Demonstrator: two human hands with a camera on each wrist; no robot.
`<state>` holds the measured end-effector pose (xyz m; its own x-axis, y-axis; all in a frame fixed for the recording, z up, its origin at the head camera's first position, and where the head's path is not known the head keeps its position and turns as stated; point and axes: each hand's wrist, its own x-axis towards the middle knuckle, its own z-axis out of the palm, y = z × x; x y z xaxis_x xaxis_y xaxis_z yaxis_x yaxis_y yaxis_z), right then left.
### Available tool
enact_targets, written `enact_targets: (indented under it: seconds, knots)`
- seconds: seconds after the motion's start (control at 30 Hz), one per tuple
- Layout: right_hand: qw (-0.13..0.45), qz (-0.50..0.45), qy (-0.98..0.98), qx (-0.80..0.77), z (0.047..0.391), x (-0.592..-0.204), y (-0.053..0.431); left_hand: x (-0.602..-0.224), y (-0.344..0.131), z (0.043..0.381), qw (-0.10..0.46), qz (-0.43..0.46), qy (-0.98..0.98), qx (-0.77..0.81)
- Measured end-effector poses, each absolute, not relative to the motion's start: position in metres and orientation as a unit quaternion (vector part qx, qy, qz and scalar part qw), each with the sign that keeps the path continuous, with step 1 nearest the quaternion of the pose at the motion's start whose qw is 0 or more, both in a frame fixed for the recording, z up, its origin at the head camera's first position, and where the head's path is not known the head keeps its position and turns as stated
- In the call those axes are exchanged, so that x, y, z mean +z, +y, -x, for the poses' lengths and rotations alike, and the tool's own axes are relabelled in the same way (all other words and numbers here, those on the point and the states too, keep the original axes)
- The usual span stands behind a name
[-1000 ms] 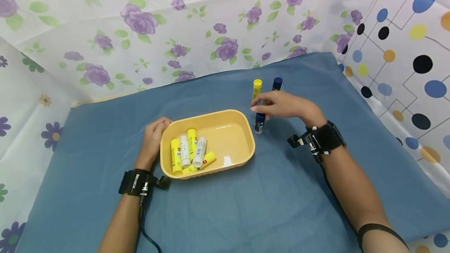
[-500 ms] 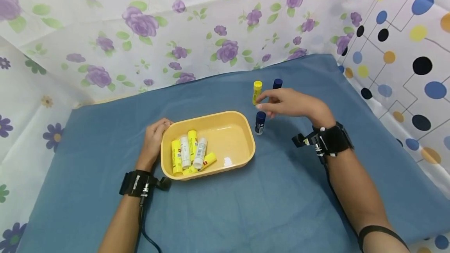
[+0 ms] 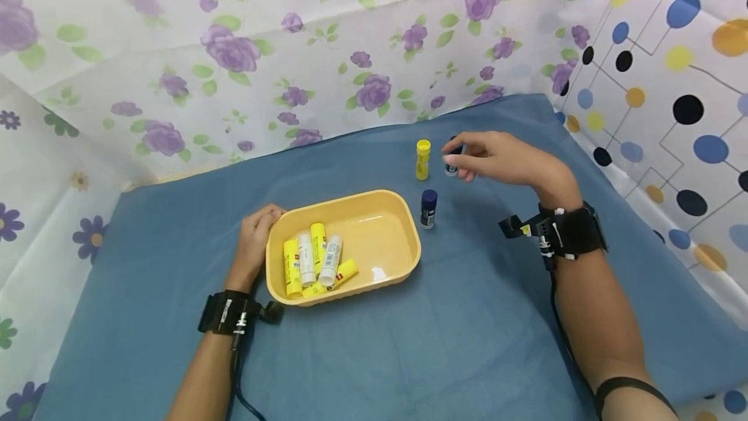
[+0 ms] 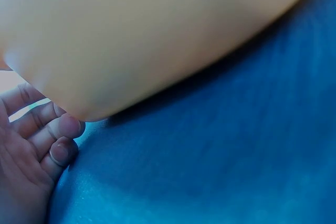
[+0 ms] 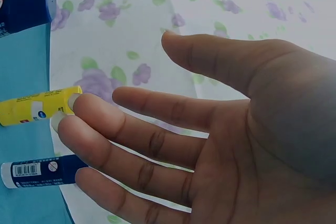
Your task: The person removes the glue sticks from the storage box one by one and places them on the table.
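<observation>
At its left end, a yellow plastic tray is held by my left hand; in the left wrist view the bent fingers lie against its outer wall. Inside, several yellow and white glue sticks lie together on the left side. My right hand hovers with spread fingers around the far dark blue glue stick, partly hiding it; contact cannot be made out. To its left stands a yellow glue stick. Another dark blue glue stick stands upright near the tray's right end.
A blue cloth covers the table. Behind it hangs a flowered sheet, and a dotted sheet closes off the right side. Cables run from both wrist cameras along the forearms.
My right hand has moved right, from above the near blue glue stick past the yellow one to the far blue one. My left hand stays at the tray. The head view has shifted slightly.
</observation>
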<state>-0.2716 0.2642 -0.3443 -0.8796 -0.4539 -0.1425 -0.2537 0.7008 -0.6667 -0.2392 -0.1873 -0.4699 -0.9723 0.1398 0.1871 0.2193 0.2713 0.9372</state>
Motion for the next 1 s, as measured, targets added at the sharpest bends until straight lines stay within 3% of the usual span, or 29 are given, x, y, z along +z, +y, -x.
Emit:
enact_targets:
  seconds: [0.33,0.77,1.0]
  knots:
    - [0.129,0.173,0.922,-0.323,0.27,-0.344,0.271,-0.504,-0.199,0.254,0.032,0.111,-0.786,-0.607]
    - [0.119,0.161,0.924,-0.325,0.27,-0.337,0.273,-0.471,-0.191,0.241,0.028,0.119,-0.79,-0.601]
    - [0.114,0.162,0.926,-0.321,0.268,-0.335,0.274,-0.483,-0.195,0.248,0.034,0.117,-0.787,-0.605]
